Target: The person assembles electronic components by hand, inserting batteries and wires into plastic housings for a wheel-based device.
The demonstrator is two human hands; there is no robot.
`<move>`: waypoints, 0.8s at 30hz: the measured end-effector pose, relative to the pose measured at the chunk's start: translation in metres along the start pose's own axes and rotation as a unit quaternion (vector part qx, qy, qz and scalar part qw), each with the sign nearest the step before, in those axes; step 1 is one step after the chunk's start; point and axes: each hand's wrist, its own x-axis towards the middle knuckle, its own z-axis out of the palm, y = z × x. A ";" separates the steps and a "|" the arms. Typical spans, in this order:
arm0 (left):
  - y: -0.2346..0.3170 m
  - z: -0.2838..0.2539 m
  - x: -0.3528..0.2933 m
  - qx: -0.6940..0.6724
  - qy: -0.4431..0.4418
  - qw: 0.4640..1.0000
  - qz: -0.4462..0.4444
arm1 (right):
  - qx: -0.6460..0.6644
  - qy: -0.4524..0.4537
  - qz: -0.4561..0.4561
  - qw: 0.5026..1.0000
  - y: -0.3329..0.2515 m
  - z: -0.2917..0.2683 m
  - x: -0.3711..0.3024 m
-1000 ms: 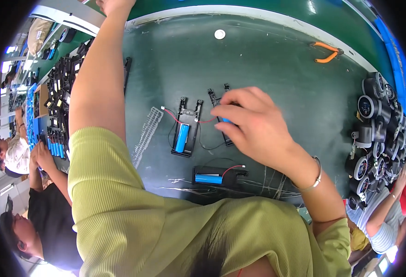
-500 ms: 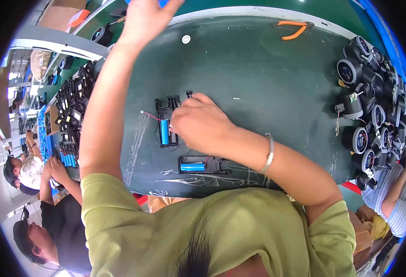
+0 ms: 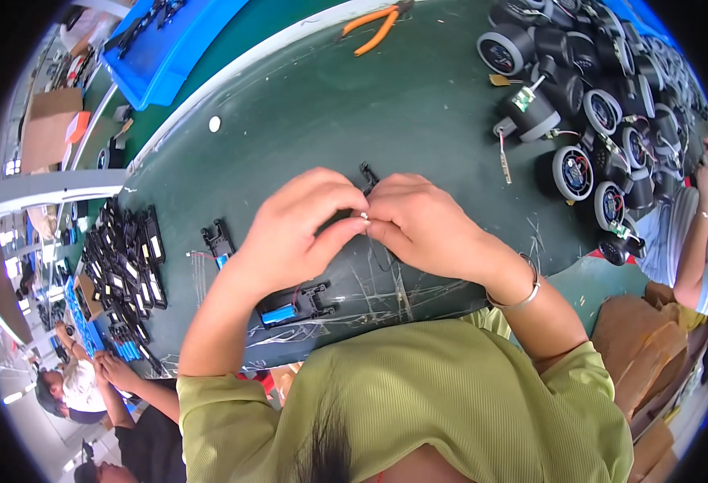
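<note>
My left hand [image 3: 302, 225] and my right hand [image 3: 426, 221] meet over the bench, thumbs and forefingers closed in a pinch. A small white connector [image 3: 364, 216] shows between the fingertips of both. From there a thin dark wire [image 3: 376, 256] hangs down. Just beyond the fingers a black plastic part [image 3: 367, 172] pokes out, the rest of it hidden by my hands. Beside my left forearm lies a black holder [image 3: 219, 237] with a blue battery cell, partly covered by my arm. Nearer to me is another black holder [image 3: 318, 301] with a blue cell [image 3: 279, 315].
Black round housings with grey rims [image 3: 573, 172] crowd the right side. Orange-handled pliers [image 3: 379, 32] and a white disc [image 3: 215, 124] lie toward the far side. Black holders [image 3: 132, 258] are heaped at left, near a co-worker's hands [image 3: 114, 370]. A blue tray [image 3: 165, 80] stands far left.
My left hand has come down from the far edge to meet my right hand, and both now pinch the small connector. The view has shifted, bringing the blue tray into sight.
</note>
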 end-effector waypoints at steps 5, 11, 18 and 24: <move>0.001 0.024 0.012 0.031 0.011 0.999 0.013 | 0.081 0.089 0.036 0.992 0.007 -0.006 -0.020; 0.013 0.031 0.030 -0.093 -0.066 0.992 -0.056 | 0.235 0.084 0.158 0.955 0.002 -0.014 -0.047; -0.006 0.061 0.098 0.105 -0.038 0.988 0.106 | 0.209 0.148 0.074 0.964 0.019 -0.030 -0.073; -0.004 0.081 0.115 0.132 -0.104 0.961 0.219 | 0.180 0.170 0.099 0.964 0.013 -0.034 -0.089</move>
